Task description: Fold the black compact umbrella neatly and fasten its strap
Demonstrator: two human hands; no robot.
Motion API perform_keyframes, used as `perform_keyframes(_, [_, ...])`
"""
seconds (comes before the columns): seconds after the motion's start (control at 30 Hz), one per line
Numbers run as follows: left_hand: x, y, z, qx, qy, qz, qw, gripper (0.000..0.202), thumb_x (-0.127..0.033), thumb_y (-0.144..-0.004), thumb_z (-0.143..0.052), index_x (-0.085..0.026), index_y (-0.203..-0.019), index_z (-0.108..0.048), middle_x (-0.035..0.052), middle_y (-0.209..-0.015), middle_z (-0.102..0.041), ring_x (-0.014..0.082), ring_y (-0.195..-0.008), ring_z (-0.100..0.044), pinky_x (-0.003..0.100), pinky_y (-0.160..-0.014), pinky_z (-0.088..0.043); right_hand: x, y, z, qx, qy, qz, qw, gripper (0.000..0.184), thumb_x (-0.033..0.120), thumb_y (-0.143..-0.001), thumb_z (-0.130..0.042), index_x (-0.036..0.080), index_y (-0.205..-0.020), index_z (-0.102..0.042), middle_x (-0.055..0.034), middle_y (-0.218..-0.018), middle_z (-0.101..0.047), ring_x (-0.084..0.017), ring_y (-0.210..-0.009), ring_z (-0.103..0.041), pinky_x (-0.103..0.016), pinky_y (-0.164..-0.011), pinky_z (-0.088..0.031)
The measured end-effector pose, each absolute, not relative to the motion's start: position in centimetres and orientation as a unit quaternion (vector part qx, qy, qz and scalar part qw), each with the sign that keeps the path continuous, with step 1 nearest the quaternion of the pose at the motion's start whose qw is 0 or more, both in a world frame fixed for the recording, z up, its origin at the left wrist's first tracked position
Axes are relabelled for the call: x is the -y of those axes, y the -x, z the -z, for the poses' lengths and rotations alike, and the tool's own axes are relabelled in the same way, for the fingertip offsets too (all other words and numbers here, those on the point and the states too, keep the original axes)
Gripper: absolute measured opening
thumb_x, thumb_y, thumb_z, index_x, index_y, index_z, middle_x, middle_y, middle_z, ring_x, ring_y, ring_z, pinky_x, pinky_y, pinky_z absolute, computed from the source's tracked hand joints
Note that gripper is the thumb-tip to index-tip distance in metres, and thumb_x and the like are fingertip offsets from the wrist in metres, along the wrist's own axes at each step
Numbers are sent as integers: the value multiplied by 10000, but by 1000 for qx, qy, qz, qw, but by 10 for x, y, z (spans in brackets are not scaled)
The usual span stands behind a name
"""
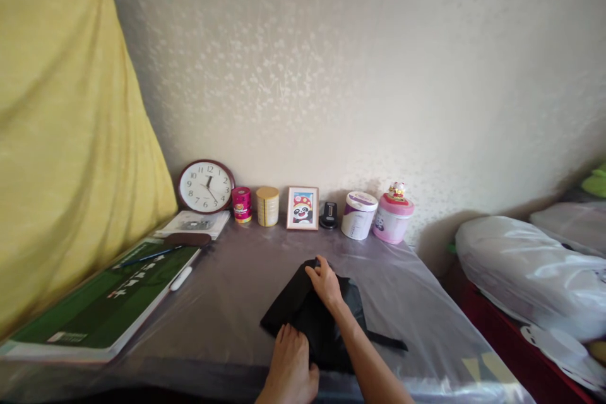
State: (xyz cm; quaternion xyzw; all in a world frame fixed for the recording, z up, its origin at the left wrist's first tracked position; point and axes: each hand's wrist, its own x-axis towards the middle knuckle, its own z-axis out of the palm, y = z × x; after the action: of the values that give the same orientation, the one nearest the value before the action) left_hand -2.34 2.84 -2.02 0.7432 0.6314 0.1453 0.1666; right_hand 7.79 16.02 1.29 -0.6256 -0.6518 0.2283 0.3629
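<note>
Folded black cloth (315, 322) at table centre, slightly toward 6 o'clock, lying flat on the clear plastic sheet over the table (237, 278). Trailing from its 4 o'clock corner, a narrow black strap (386, 341), flat on the sheet.

Left hand (290, 366): palm down, fingers stretched out and close together, pressed on the cloth's near edge at 6 o'clock. Nothing gripped.

Right hand (326, 281): reaching across from 5 o'clock, resting on the cloth's far corner at 12 o'clock, fingers bent over the edge there (pinching the fabric or only pressing it, cannot tell). Forearm lying diagonally over the cloth's right half.

Along the wall at 12 o'clock, in a row from left to right: round clock (206, 186), red tin (241, 204), yellow tin (267, 206), small framed cartoon picture (302, 207), small black object (328, 215) too small to make out, white tub (358, 215), pink tub (392, 219) with a little figurine on its lid. All well apart from the hands.

At 9 to 10 o'clock of the cloth: big green book (108, 303) lying flat, blue pen (146, 257) on its cover, white marker (180, 278) just beside its right edge. Behind it, a thin booklet (194, 223), with a dark case (187, 239) between the two.

Far left, at 9 o'clock: yellow curtain (57, 139) hanging down to the table edge.

At 3 o'clock, off the table: bulging plastic bags (530, 271) piled on a red surface.
</note>
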Motion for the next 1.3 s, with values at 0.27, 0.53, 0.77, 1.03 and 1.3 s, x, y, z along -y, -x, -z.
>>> perform_keyframes(0.27, [-20,44,23,-616,-761,-160,125,513,-220,-720,-432,-31,-1196,-454,195,-1209,-526,269,-1127,-489,389,-971,-381,-152,-80,-14,697,559,-286,345,449,287,-845,-404,117,-1257,-345,-7,-747,-717,-133,-670,-667,-245,-686,-453])
perform_keyframes(0.53, [-19,29,-5,-486,-805,-317,-117,296,-218,-819,-390,-189,-1085,-517,86,-1138,-574,201,-1025,-557,364,-865,-467,-147,-76,-16,749,550,-217,299,325,210,-836,-408,201,-1151,-490,11,-774,-723,-135,-773,-660,-230,-683,-446])
perform_keyframes(0.77, [-34,24,46,-515,-794,-264,-189,502,-151,-800,-365,-134,-1302,-346,94,-1318,-473,222,-1156,-488,354,-855,-484,-122,-91,-20,789,435,-245,358,242,269,-877,-412,240,-977,-631,-3,-896,-702,-135,-839,-638,-242,-769,-474])
perform_keyframes(1.03, [-32,27,54,-528,-809,-245,-75,620,-213,-786,-414,-119,-1369,-225,147,-1402,-340,249,-1258,-372,372,-963,-426,-107,-107,-8,868,330,-122,350,280,251,-915,-376,223,-1032,-630,-34,-1022,-682,-168,-1102,-527,-381,-1018,-328])
perform_keyframes(1.3, [-25,32,16,-585,-791,-96,149,919,-65,-546,-466,-130,-1392,-114,126,-1468,-68,282,-1342,-139,401,-1075,-258,-172,-110,4,847,420,-104,310,324,256,-919,-342,212,-1023,-645,-37,-1096,-659,-178,-1167,-482,-403,-1033,-294])
